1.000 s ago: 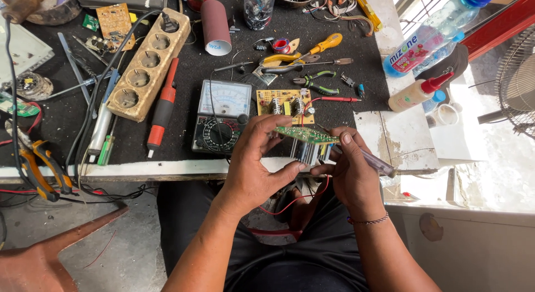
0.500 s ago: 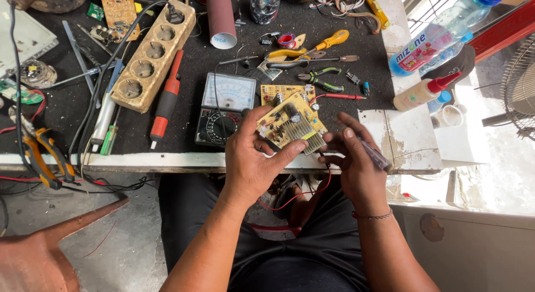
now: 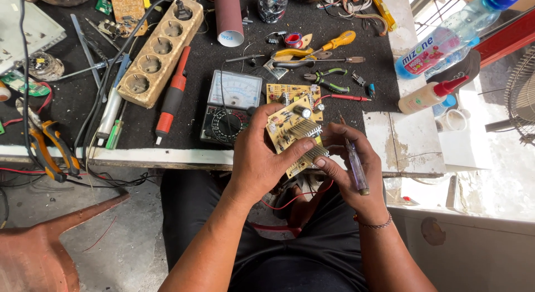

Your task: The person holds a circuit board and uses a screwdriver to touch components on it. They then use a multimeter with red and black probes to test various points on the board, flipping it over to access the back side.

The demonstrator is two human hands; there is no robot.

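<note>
Here, both hands grip a tan rectangular circuit board (image 3: 293, 137) above the dark table (image 3: 384, 88) edge, beside a grey analogue multimeter (image 3: 231, 105). Left hand (image 3: 259, 158) clasps it; right hand (image 3: 348, 172) also pinches a translucent tester screwdriver (image 3: 355, 166).

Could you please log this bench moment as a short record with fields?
left hand: grips the tan circuit board, component side up, over the table edge
right hand: steadies the board's lower edge with fingertips; holds a clear-handled screwdriver
behind the board: analogue multimeter and a second small board on the black mat
left of meter: red-handled screwdriver, beige power strip
right side: plastic bottle, glue bottle
wires: red leads hang below the board; their ends are hidden
</note>
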